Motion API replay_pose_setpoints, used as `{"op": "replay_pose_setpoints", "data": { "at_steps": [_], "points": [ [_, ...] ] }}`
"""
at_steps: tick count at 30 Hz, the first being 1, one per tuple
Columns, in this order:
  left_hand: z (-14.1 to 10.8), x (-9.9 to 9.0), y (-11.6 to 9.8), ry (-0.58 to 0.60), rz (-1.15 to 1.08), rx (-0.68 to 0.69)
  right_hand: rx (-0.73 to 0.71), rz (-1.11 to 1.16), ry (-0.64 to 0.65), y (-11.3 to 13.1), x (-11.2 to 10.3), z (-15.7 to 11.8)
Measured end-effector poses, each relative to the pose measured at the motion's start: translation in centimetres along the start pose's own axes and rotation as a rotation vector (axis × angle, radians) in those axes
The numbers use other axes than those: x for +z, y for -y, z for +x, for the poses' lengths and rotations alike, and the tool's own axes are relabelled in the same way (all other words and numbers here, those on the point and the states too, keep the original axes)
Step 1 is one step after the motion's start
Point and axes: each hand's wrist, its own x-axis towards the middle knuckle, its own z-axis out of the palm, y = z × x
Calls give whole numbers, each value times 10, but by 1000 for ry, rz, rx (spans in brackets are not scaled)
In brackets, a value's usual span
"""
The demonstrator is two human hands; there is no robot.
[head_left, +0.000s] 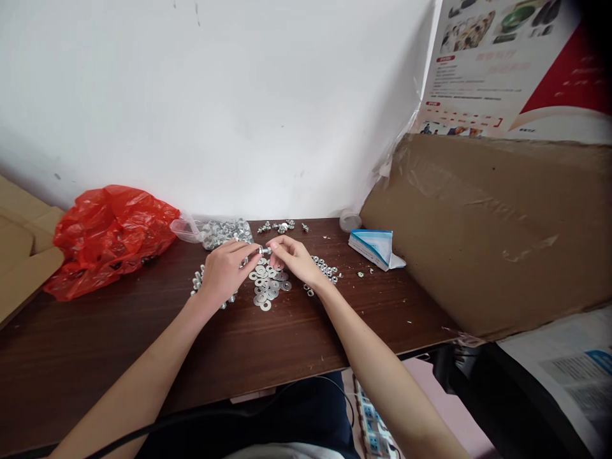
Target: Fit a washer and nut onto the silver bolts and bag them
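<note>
A small silvery bolt (264,251) lies level between my two hands, above the table. My left hand (224,271) pinches it at one end, where a washer seems to sit. At the other end, the fingertips of my right hand (294,260) close around it, covering whatever is there. Just below the fingers spreads a pile of flat washers (266,306). Several bolts (197,279) lie partly hidden behind my left hand. To the right of my right wrist are scattered small nuts (327,269).
Toward the wall lie several bolt assemblies (283,227) and a clear bag of metal parts (227,233). A red plastic bag (112,236) fills the left side. On the right are a round clear lid (350,220), a blue-white packet (375,247) and a large cardboard panel (492,229).
</note>
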Motion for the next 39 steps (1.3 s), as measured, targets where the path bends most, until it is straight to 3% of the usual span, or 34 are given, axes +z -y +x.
{"op": "replay_pose_setpoints", "data": {
  "at_steps": [5,11,16,21,39],
  "points": [
    [1,-1,0,6,-3,-5,-10,-16,59,1,0,-1],
    [1,-1,0,-8,13,6,9,-3,-8,0,0,0],
    [0,-1,0,-1,18,14,0,-12,32,1,0,0],
    [0,-1,0,-13,18,10,0,18,-10,1,0,0],
    [0,-1,1,15,-53,-27,15,18,86,2,1,0]
  ]
}}
